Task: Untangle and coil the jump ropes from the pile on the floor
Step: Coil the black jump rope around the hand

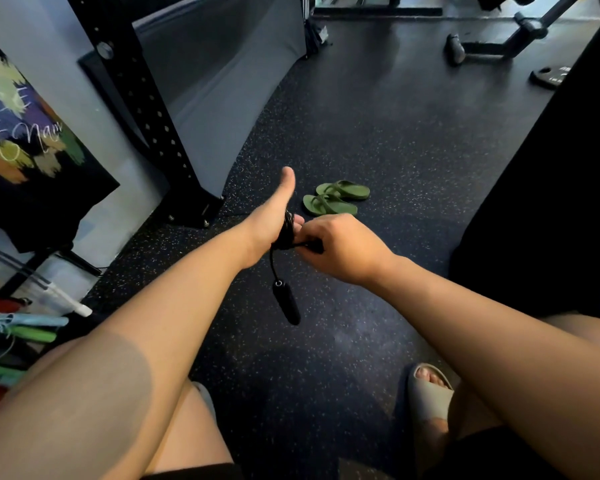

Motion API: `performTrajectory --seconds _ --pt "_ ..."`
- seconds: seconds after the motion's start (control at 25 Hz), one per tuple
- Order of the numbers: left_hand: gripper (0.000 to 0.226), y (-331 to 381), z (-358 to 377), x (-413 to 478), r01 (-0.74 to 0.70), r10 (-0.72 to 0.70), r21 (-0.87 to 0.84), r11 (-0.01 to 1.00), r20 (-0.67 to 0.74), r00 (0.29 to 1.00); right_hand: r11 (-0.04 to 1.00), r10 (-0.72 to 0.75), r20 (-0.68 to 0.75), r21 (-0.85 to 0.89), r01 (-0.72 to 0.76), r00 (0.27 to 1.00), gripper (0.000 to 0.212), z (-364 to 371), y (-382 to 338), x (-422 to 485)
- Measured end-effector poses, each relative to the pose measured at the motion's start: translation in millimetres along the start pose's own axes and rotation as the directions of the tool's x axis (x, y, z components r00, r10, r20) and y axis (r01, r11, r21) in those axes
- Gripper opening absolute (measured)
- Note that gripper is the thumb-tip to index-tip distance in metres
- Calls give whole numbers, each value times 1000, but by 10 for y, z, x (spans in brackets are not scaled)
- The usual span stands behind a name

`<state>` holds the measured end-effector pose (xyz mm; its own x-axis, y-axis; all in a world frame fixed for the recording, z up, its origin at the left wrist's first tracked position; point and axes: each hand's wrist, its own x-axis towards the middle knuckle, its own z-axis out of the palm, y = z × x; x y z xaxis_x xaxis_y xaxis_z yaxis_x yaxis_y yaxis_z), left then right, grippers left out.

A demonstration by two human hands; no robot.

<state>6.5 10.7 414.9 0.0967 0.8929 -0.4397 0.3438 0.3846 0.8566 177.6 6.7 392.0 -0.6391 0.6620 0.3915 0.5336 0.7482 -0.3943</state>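
Left hand: I see my left hand (274, 216) raised over the floor (378, 140), thumb up and away from me, with a black jump rope (284, 233) wound around the palm in a tight bundle.
Right hand: my right hand (340, 247) is touching the bundle from the right, fingers pinched on a strand or dark end piece; which, I cannot tell.
Hanging handle: one black handle (286, 304) hangs below the left wrist on a short cord, long axis nearly vertical, clear of the floor.
Governing relation: the loose end lies below and slightly toward me from the coil; the right hand is nearer to it.
Step, in my judgement: securing the coil, close to finished.
Remaining ropes: a blue and green tangle (11, 332) lies on the floor at the left edge, well apart.
Risk: loops slipping off the palm.
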Motion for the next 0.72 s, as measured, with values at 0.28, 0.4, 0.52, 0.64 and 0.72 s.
performTrajectory --seconds 0.28,0.4,0.52,0.64,0.72 --pt "127 55 -62 -27 45 -64 123 991 155 986 987 -101 13 130 98 995 11 -120 -6 -2" --pt "129 41 -1 -73 40 -56 189 981 81 995 988 -69 48 138 62 996 20 -117 -19 13" --pt "126 40 15 -127 6 -26 232 973 83 996 979 -33 102 205 12 994 23 -123 -4 9" --pt "140 15 -46 -126 30 -75 273 962 158 985 950 10 127 309 -49 992 22 -109 44 -16" --pt "137 20 -36 -166 34 -107 274 961 256 961 912 54 136 396 -104 989 19 -94 92 -35"
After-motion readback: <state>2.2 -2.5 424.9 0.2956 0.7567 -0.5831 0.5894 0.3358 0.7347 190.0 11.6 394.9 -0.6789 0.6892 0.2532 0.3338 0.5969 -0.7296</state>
